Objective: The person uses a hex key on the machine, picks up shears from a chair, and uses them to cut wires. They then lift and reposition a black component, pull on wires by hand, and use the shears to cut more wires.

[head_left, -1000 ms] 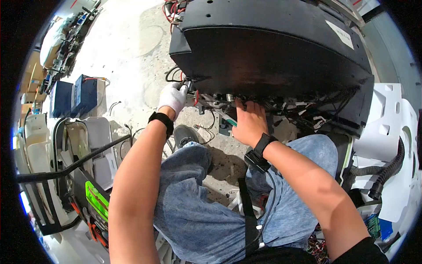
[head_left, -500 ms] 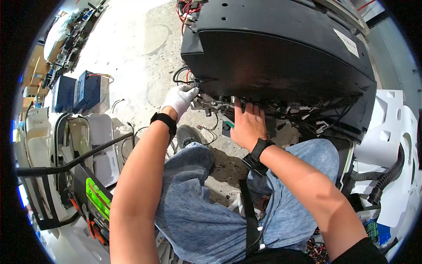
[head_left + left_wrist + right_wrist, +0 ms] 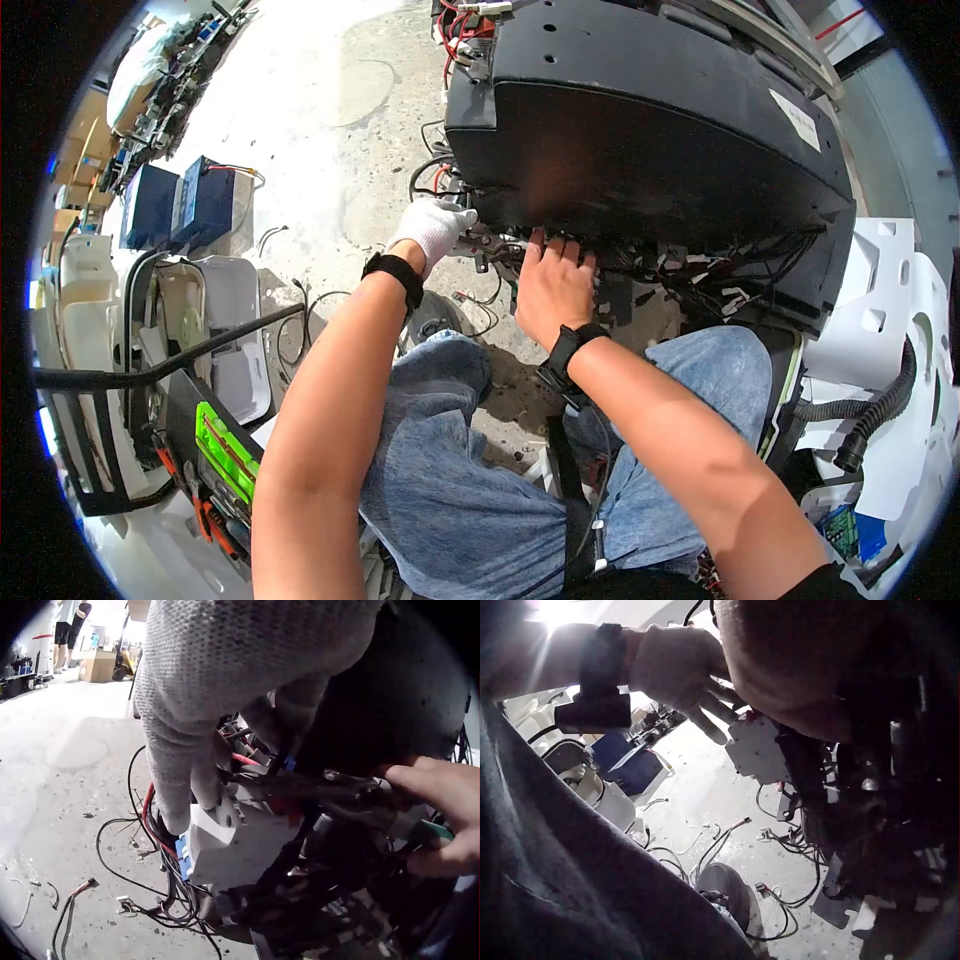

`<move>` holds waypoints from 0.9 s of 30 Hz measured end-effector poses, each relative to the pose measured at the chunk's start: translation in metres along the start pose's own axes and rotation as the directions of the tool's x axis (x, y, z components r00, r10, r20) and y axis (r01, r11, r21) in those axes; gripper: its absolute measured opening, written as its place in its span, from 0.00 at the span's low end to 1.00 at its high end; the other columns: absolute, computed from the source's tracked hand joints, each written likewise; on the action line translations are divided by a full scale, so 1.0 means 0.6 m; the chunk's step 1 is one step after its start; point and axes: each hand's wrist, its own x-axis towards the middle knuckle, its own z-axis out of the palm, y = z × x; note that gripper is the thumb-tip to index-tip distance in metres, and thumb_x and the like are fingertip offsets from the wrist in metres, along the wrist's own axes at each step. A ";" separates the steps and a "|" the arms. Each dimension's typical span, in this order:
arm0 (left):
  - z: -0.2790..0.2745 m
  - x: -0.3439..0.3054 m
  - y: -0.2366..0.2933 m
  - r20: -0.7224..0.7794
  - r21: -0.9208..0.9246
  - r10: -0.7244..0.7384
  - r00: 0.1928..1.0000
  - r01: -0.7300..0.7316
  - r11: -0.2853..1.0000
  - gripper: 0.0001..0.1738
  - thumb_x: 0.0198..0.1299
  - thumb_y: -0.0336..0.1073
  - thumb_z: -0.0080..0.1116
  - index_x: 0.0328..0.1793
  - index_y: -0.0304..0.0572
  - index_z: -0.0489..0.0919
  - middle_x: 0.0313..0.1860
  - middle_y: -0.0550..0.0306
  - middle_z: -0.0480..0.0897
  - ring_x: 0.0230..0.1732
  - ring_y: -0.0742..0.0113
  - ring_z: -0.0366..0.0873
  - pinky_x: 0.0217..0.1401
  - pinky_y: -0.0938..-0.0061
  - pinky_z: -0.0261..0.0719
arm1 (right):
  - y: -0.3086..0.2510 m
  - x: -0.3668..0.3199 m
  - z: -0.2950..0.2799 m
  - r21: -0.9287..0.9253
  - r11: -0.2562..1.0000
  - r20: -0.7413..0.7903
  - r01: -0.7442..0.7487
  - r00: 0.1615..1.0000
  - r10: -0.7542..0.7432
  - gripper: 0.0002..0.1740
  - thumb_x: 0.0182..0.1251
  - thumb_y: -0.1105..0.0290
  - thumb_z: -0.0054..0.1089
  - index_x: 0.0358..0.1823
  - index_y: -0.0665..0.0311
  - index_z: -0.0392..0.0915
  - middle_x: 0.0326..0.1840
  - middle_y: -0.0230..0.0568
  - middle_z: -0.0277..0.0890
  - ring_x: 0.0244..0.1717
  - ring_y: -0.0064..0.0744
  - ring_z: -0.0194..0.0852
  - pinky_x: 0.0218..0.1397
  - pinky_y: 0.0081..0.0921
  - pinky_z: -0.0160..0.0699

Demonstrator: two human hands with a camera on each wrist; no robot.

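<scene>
My left hand (image 3: 432, 228), in a white knit glove, is at the lower left corner of a large black housing (image 3: 650, 150). In the left wrist view its fingers grip the upper left of a white block (image 3: 232, 855) with a blue edge; the thumb side is in shadow. My bare right hand (image 3: 555, 290) is under the housing's lower edge, among wires and metal parts. There it holds a tool with a green handle (image 3: 433, 831), thumb on one side and fingers on the other. The tool's working end is hidden among dark parts.
Loose cables (image 3: 150, 900) lie on the concrete floor by the block. Two dark blue boxes (image 3: 205, 200) stand farther left. A black bar (image 3: 170, 375) and white shell panels are at the left; white panels (image 3: 870, 290) and a corrugated hose (image 3: 885, 400) are at the right.
The housing and both hands sit farther right in the head view. My left hand's thumb has shifted at the housing's corner. The green handle, visible earlier, is now covered by my right hand in that view.
</scene>
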 end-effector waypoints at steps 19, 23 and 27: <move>0.029 0.063 -0.036 0.177 0.802 0.261 0.949 -0.292 0.521 0.12 0.62 0.37 0.51 0.48 0.43 0.79 0.39 0.46 0.81 0.38 0.57 0.79 0.43 0.70 0.77 | 0.059 0.021 -0.034 0.117 0.983 0.213 0.139 0.964 -0.162 0.16 0.51 0.72 0.53 0.42 0.69 0.75 0.42 0.55 0.76 0.44 0.51 0.75 0.47 0.41 0.75; 0.037 0.068 -0.062 0.063 0.123 0.014 0.998 -0.021 0.992 0.15 0.63 0.42 0.53 0.45 0.36 0.78 0.33 0.53 0.79 0.32 0.64 0.78 0.36 0.71 0.79 | 0.050 0.004 -0.027 0.054 0.996 0.127 0.075 0.989 -0.081 0.24 0.51 0.71 0.53 0.52 0.71 0.68 0.49 0.51 0.69 0.52 0.49 0.66 0.57 0.43 0.64; 0.033 0.062 -0.048 0.128 0.318 0.041 0.991 -0.080 0.945 0.22 0.64 0.50 0.44 0.47 0.42 0.80 0.43 0.46 0.82 0.48 0.47 0.78 0.50 0.62 0.75 | 0.045 0.001 -0.005 0.028 0.997 0.038 0.067 0.997 -0.068 0.24 0.52 0.70 0.51 0.53 0.70 0.67 0.49 0.51 0.69 0.53 0.48 0.65 0.55 0.44 0.64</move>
